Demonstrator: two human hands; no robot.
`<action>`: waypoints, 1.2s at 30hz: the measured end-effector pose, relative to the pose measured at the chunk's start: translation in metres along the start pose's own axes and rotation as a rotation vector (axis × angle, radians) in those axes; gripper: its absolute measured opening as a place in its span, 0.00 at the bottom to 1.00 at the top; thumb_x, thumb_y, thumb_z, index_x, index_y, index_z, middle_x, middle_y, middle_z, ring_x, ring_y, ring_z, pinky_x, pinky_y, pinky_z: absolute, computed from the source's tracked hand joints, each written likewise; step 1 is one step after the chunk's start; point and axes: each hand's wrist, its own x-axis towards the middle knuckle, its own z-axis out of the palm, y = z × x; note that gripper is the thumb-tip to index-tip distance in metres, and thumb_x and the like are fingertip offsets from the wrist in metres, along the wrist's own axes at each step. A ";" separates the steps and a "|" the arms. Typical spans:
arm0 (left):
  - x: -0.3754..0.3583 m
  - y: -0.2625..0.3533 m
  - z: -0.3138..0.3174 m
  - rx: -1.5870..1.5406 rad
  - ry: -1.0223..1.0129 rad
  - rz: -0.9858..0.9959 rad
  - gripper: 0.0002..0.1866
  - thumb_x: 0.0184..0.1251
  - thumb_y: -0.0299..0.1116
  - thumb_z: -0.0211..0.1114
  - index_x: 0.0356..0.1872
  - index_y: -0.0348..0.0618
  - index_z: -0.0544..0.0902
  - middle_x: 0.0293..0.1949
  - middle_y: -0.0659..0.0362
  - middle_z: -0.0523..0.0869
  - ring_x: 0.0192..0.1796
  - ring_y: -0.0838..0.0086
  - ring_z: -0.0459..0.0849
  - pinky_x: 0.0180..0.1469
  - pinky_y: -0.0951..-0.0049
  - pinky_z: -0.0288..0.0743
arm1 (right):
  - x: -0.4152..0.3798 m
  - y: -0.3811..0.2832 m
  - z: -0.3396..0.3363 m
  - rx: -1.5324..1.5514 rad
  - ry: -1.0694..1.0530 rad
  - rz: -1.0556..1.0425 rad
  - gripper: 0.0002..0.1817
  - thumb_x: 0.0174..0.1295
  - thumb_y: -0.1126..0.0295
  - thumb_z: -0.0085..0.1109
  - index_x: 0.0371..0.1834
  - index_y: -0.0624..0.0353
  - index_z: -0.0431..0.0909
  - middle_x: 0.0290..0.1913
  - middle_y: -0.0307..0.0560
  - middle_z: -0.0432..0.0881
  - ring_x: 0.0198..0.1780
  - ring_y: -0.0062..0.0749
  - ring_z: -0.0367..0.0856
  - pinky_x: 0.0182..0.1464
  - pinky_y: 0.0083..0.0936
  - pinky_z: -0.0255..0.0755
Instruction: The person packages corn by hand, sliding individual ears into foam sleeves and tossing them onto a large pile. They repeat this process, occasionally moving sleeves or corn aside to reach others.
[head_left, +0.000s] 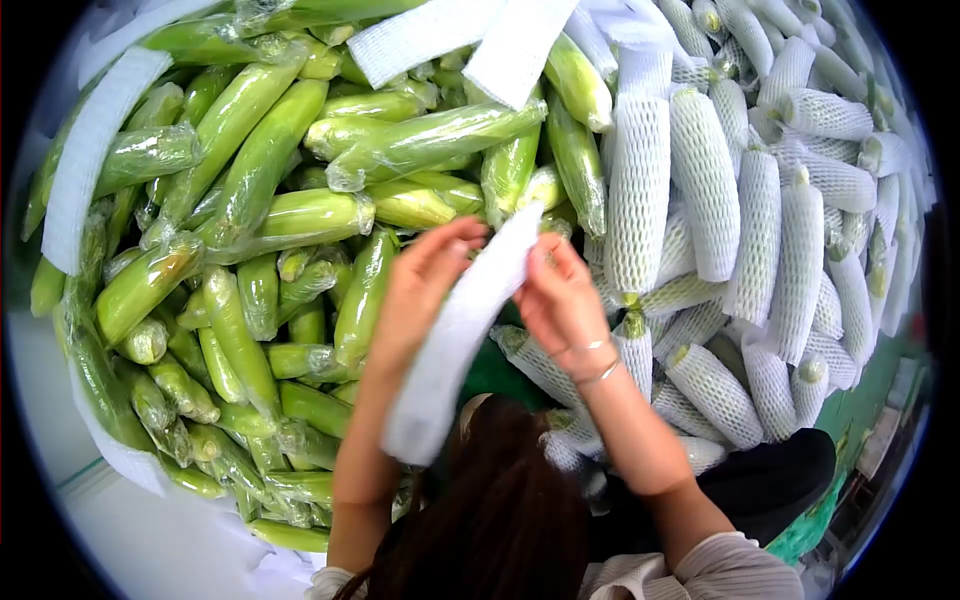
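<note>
A flat white foam net sleeve (455,340) slants between my hands in the middle of the view. My left hand (435,265) is beside its upper left edge, fingers bent; whether they grip it is unclear. My right hand (562,295) has curled fingers at the sleeve's upper right end, pinching its edge. Under and left of the hands lie many green corn cobs in clear film, one of them a wrapped cob (435,140) just above. To the right lie cobs in white foam nets, such as a netted cob (637,195).
More flat foam sleeves lie on the pile, one at the top (425,40) and one at the left (100,160). Dark hair and a dark-clothed knee (780,480) are at the bottom. Green sheeting (815,515) shows at the lower right.
</note>
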 end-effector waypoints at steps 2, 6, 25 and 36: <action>-0.007 -0.036 0.007 -0.130 -0.138 -0.201 0.15 0.71 0.29 0.56 0.54 0.34 0.77 0.46 0.60 0.82 0.46 0.83 0.77 0.48 0.79 0.72 | -0.013 0.034 -0.019 -0.361 0.056 -0.131 0.05 0.62 0.75 0.59 0.39 0.60 0.74 0.36 0.35 0.75 0.40 0.18 0.73 0.46 0.18 0.68; -0.029 -0.051 0.024 -0.274 0.022 -0.226 0.08 0.70 0.28 0.57 0.46 0.38 0.73 0.40 0.61 0.80 0.43 0.81 0.77 0.49 0.80 0.70 | -0.028 0.051 -0.031 -0.451 0.189 -0.281 0.06 0.62 0.80 0.55 0.41 0.61 0.73 0.39 0.40 0.76 0.43 0.19 0.75 0.50 0.18 0.70; -0.051 -0.021 0.030 0.636 -0.148 -0.699 0.32 0.71 0.58 0.48 0.44 0.33 0.81 0.46 0.37 0.81 0.44 0.54 0.83 0.48 0.63 0.76 | -0.109 0.045 -0.044 -0.798 0.326 -0.020 0.15 0.63 0.64 0.56 0.39 0.70 0.77 0.27 0.51 0.82 0.28 0.29 0.78 0.32 0.29 0.71; -0.027 -0.025 0.040 -0.495 0.314 -0.610 0.20 0.72 0.43 0.52 0.51 0.35 0.76 0.44 0.54 0.84 0.40 0.68 0.84 0.42 0.67 0.80 | 0.021 -0.021 -0.024 -0.700 0.163 0.047 0.12 0.55 0.70 0.57 0.22 0.71 0.76 0.19 0.36 0.76 0.22 0.18 0.69 0.25 0.23 0.63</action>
